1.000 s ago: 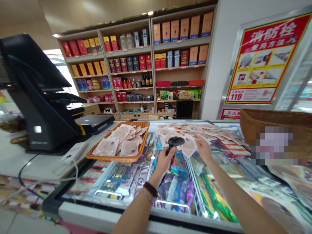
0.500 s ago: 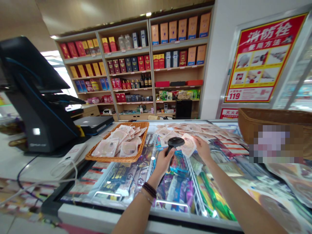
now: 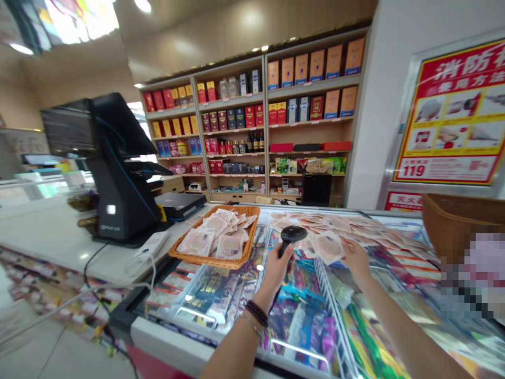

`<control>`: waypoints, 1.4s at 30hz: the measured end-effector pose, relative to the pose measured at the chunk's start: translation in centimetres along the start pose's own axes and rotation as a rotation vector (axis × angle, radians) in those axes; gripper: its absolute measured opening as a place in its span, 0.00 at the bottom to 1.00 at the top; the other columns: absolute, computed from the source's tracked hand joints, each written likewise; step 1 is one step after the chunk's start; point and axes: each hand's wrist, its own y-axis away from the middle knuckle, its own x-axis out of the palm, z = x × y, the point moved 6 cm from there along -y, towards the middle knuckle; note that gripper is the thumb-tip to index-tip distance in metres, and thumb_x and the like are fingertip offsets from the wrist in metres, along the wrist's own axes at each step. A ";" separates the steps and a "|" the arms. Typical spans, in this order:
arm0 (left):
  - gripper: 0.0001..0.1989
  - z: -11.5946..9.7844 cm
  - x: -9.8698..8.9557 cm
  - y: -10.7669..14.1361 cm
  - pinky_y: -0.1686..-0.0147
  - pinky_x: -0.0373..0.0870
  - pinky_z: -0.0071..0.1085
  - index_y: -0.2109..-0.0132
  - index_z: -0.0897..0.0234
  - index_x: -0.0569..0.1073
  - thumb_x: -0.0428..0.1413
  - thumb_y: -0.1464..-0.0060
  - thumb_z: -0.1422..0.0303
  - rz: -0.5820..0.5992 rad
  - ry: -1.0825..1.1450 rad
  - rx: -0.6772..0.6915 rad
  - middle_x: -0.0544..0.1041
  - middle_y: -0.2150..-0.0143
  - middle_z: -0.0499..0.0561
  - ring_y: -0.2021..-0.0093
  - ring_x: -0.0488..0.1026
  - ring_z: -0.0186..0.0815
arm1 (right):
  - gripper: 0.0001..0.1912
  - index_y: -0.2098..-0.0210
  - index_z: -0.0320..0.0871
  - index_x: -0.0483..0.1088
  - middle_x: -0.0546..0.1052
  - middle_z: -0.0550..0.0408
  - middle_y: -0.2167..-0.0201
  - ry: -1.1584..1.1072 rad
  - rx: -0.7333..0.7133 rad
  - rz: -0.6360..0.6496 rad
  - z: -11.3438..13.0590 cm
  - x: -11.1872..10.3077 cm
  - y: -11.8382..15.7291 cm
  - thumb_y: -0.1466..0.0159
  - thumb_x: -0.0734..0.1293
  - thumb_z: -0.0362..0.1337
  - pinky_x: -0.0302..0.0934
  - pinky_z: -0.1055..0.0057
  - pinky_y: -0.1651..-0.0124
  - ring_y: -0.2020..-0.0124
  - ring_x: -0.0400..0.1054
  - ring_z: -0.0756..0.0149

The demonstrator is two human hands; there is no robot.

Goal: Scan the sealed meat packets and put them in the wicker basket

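A black handheld barcode scanner (image 3: 294, 233) is gripped in my left hand (image 3: 278, 267), its head pointing away over the glass top. Beads circle that wrist. To the right of the scanner, my right hand (image 3: 355, 258) pinches the edge of a flat clear packet (image 3: 328, 247) with a round pale item inside. Similar packets (image 3: 355, 225) lie spread across the freezer's glass top behind both hands. Left of them stands an orange wicker tray (image 3: 252, 231), holding a pile of such packets (image 3: 229, 246).
Under the glass, the freezer holds wire baskets (image 3: 327, 295) of colourful wrapped goods. A black register terminal (image 3: 122, 179), a flat scale (image 3: 180, 205) and a white cable (image 3: 152, 273) are at left. A brown basket (image 3: 453, 221) stands at right. Shelves of boxes (image 3: 236, 118) line the back wall.
My view has swung to the left, so everything sits further right. The packet in my right hand has moved rightward from the scanner head and now faces me more flatly.
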 end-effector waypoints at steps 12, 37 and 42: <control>0.38 -10.5 -14.9 0.1 0.82 0.60 0.25 0.66 0.59 0.72 0.68 0.51 0.27 -0.405 -0.143 0.194 0.73 0.76 0.44 0.82 0.65 0.28 | 0.16 0.60 0.50 0.73 0.81 0.57 0.68 -0.398 0.261 0.181 7.3 14.7 2.3 0.44 0.79 0.43 0.86 0.56 0.60 0.65 0.82 0.56; 0.40 -8.8 -16.1 3.7 0.82 0.60 0.24 0.69 0.60 0.71 0.68 0.53 0.25 -0.437 -0.229 0.164 0.71 0.78 0.44 0.83 0.65 0.28 | 0.12 0.61 0.49 0.81 0.87 0.46 0.56 0.264 -0.434 0.247 6.7 14.4 4.2 0.36 0.64 0.36 0.70 0.45 0.33 0.48 0.78 0.46; 0.41 -6.6 -8.9 0.6 0.82 0.59 0.25 0.68 0.60 0.71 0.68 0.54 0.24 -0.248 -0.137 0.136 0.73 0.76 0.44 0.83 0.65 0.27 | 0.11 0.62 0.48 0.81 0.86 0.46 0.61 0.305 -0.375 0.031 5.4 4.6 -0.5 0.35 0.67 0.42 0.73 0.48 0.38 0.53 0.78 0.47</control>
